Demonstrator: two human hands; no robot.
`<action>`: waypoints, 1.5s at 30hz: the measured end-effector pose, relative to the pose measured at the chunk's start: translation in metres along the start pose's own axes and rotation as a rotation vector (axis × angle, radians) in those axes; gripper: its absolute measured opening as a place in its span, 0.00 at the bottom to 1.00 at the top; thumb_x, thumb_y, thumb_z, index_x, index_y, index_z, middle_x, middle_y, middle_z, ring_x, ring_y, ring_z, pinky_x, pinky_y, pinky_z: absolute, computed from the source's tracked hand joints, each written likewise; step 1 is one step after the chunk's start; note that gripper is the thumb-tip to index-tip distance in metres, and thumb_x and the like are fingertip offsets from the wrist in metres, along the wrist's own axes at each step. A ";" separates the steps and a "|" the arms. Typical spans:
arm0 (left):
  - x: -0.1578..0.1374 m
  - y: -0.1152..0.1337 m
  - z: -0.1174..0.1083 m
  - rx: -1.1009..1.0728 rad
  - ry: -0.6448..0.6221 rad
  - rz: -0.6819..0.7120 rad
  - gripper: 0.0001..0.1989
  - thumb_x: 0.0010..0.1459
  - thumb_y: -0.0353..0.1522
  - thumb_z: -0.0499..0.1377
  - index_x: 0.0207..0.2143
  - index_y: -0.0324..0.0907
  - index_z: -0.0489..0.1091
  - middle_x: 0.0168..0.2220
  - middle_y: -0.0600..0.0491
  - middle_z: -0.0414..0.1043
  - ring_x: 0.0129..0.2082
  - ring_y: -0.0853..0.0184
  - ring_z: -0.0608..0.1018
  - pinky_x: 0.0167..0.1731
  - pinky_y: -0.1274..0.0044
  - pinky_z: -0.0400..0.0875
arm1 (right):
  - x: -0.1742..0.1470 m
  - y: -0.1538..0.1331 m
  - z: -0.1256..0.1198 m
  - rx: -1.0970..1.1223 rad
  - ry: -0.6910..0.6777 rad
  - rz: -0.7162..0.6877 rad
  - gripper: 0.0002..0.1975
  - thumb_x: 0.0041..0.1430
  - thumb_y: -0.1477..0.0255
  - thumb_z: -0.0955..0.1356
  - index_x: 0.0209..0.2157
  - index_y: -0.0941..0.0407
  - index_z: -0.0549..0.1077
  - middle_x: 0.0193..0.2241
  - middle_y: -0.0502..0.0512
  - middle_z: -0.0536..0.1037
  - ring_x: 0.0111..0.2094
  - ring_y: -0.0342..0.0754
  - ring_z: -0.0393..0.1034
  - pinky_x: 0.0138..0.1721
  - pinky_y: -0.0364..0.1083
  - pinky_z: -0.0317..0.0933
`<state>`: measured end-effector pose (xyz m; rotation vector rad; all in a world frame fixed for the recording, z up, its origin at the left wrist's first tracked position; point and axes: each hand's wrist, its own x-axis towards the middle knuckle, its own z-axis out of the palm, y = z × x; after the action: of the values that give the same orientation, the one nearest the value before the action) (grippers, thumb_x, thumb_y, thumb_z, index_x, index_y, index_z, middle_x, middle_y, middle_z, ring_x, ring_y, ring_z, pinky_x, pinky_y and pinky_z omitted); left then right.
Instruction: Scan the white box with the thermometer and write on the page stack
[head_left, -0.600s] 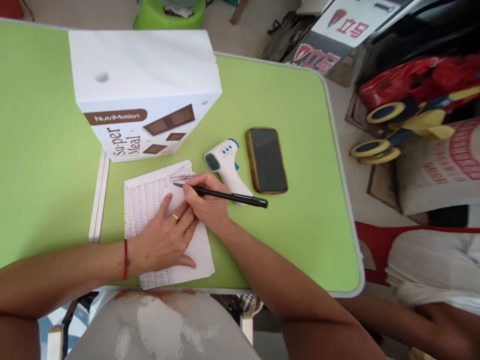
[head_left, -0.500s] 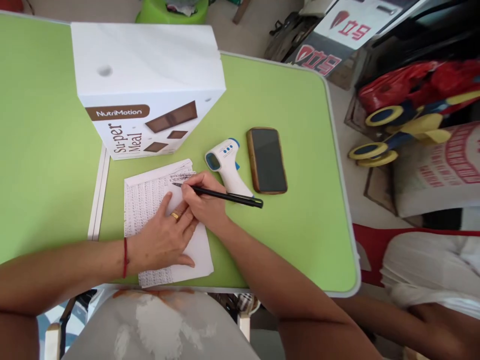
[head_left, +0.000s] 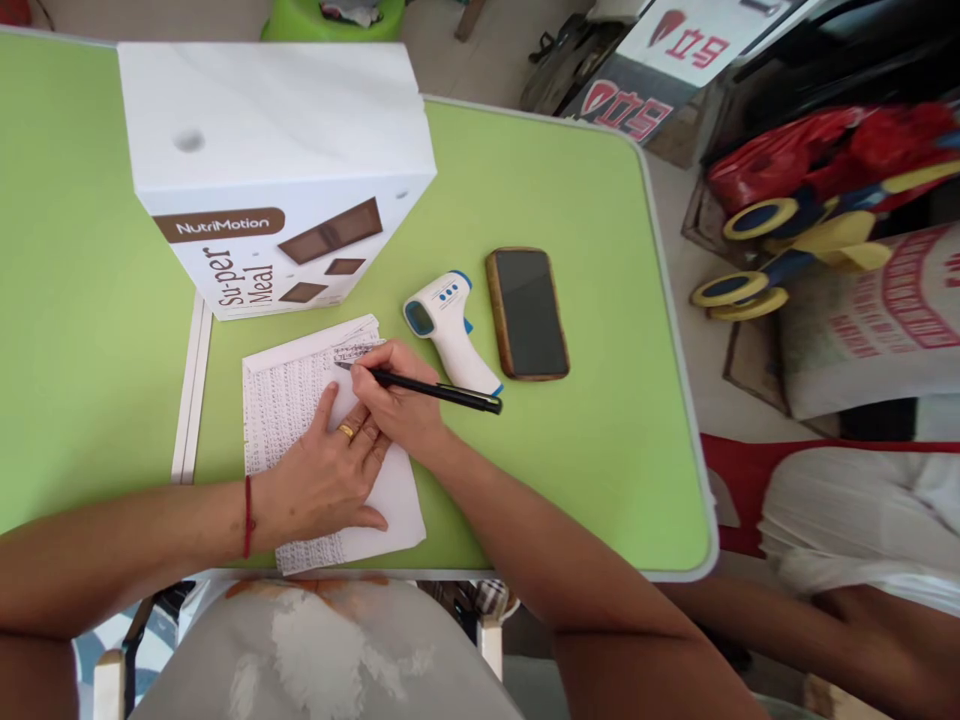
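A pad of white paper (head_left: pixel 289 400), part covered in rows of small handwriting, lies on the green table (head_left: pixel 600 450). My left hand (head_left: pixel 334 468) rests flat across the pad with its fingers apart, a ring on one finger and a red cord at the wrist. In my right hand (head_left: pixel 401 405) a black pen (head_left: pixel 450 391) is gripped, its tip at the paper near the written lines at the top. The fingers of the two hands touch where they meet over the page. Just beyond my right hand lies a white and blue infrared thermometer (head_left: pixel 450 330).
A phone in a brown case (head_left: pixel 529 313) lies right of the thermometer. A large white box (head_left: pixel 277 120) stands behind the pad. Off the table's right edge are a printed sack (head_left: pixel 885 310), a yellow and blue object (head_left: pixel 795 255) and another person's arm (head_left: pixel 795 630).
The pen tip has shifted slightly along the paper and the pen's angle has changed a little. The whole view has moved slightly. My left hand stays on the pad.
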<state>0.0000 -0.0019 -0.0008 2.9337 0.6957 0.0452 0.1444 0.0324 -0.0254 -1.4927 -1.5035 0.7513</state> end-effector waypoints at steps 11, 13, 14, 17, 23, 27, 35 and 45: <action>0.001 -0.001 -0.001 -0.018 -0.007 0.006 0.46 0.57 0.56 0.59 0.61 0.23 0.62 0.60 0.28 0.64 0.65 0.39 0.61 0.60 0.44 0.56 | 0.001 -0.002 -0.001 0.007 -0.017 0.006 0.06 0.54 0.70 0.65 0.25 0.51 0.64 0.19 0.45 0.70 0.22 0.43 0.65 0.26 0.44 0.63; 0.001 -0.001 0.000 -0.023 -0.005 0.008 0.46 0.57 0.56 0.59 0.61 0.23 0.62 0.60 0.28 0.64 0.65 0.39 0.61 0.60 0.44 0.56 | 0.001 -0.002 -0.001 0.020 -0.015 0.012 0.06 0.54 0.70 0.65 0.25 0.52 0.64 0.20 0.45 0.70 0.22 0.43 0.65 0.26 0.44 0.63; 0.001 -0.001 0.000 -0.023 -0.004 0.009 0.46 0.57 0.56 0.59 0.61 0.23 0.62 0.60 0.28 0.64 0.65 0.39 0.62 0.60 0.44 0.56 | 0.001 -0.001 0.000 0.026 -0.007 0.013 0.05 0.54 0.70 0.65 0.25 0.52 0.64 0.20 0.45 0.70 0.23 0.43 0.65 0.26 0.44 0.63; 0.001 -0.001 -0.001 -0.021 -0.003 0.012 0.46 0.57 0.56 0.59 0.61 0.23 0.62 0.60 0.29 0.65 0.64 0.39 0.63 0.59 0.44 0.57 | 0.002 0.000 0.000 0.024 0.018 0.027 0.05 0.54 0.69 0.65 0.25 0.52 0.65 0.20 0.45 0.70 0.23 0.43 0.65 0.27 0.45 0.64; 0.001 -0.001 -0.002 -0.015 -0.023 0.009 0.46 0.57 0.56 0.59 0.61 0.24 0.62 0.60 0.29 0.64 0.64 0.39 0.62 0.60 0.44 0.56 | 0.000 -0.001 -0.001 0.000 -0.013 0.034 0.05 0.54 0.69 0.65 0.25 0.52 0.65 0.20 0.45 0.69 0.23 0.43 0.65 0.27 0.45 0.63; 0.001 -0.001 -0.001 -0.018 -0.021 0.007 0.46 0.58 0.56 0.59 0.61 0.23 0.62 0.60 0.29 0.64 0.65 0.39 0.62 0.60 0.44 0.56 | 0.001 -0.001 -0.002 -0.002 -0.011 0.023 0.05 0.53 0.70 0.65 0.25 0.51 0.64 0.19 0.44 0.69 0.22 0.43 0.65 0.26 0.44 0.62; 0.002 -0.002 -0.001 -0.020 -0.025 0.011 0.47 0.58 0.56 0.58 0.62 0.23 0.61 0.60 0.29 0.64 0.65 0.39 0.62 0.60 0.44 0.56 | 0.002 0.000 -0.001 0.003 0.009 0.018 0.05 0.53 0.70 0.65 0.25 0.52 0.64 0.20 0.45 0.70 0.22 0.43 0.65 0.27 0.44 0.64; 0.001 -0.002 -0.003 -0.015 -0.033 0.016 0.46 0.58 0.56 0.58 0.61 0.23 0.61 0.61 0.28 0.63 0.65 0.39 0.61 0.60 0.44 0.57 | 0.002 -0.001 -0.001 0.010 0.006 0.034 0.05 0.53 0.69 0.65 0.25 0.52 0.65 0.20 0.46 0.70 0.23 0.43 0.64 0.28 0.45 0.64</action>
<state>0.0001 0.0009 0.0022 2.9187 0.6641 0.0029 0.1451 0.0341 -0.0242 -1.5152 -1.4714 0.7718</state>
